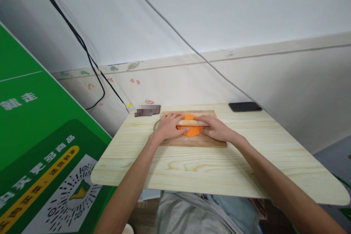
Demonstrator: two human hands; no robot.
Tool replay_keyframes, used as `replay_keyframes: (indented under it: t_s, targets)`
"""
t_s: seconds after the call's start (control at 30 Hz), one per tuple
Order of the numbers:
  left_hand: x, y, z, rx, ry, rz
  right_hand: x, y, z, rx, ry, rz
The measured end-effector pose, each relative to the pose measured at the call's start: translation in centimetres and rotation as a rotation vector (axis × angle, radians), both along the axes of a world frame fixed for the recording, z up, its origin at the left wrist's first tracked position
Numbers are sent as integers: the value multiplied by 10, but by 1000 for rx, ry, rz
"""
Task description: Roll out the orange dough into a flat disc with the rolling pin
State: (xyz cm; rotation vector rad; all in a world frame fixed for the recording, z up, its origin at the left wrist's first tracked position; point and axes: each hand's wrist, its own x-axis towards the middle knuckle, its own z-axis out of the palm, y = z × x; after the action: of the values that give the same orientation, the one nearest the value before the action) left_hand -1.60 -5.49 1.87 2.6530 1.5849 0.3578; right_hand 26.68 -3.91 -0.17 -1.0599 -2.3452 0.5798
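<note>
Basically, both hands hold a wooden rolling pin (pixel 190 123) laid across a flat orange dough-like disc (pixel 192 131). Disc sits mid-way along a wooden cutting board (pixel 189 141), board near the far edge of the tabletop (pixel 175 172), about centred between its left and right edges. Left hand (pixel 170 126) grips the pin's left end, right hand (pixel 215 127) its right end; fingers go over the top, thumbs on the near side, by the disc. Pin ends are hidden under the hands, so can't tell how tight the grip is. Pin runs roughly parallel to the tabletop's far edge, disc showing on both sides of it.

To roll well: equal pressure from both hands, pin level, strokes from the disc's middle outward, ease off at the rim, turn the disc now and then so it stays round. Thumbs are best kept off the orange surface, else they may dent it.

Also: black phone (pixel 245 107) near the tabletop's far right corner, dark flat item (pixel 147 110), partly pixelated, near the far left corner.
</note>
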Motion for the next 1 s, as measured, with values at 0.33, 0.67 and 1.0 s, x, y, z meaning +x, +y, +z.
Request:
replay_keyframes:
  t_s: [0.33,0.67,1.0]
  targets:
    - [0,0,0,6,-4,3,-4,-3,1,7,-60,-42]
    - [-1,5,-10,5,-136,33,-17,-3,18,214,-113,-70]
    - [0,23,-26,252,-213,216,-16,48,5,191,-191,-55]
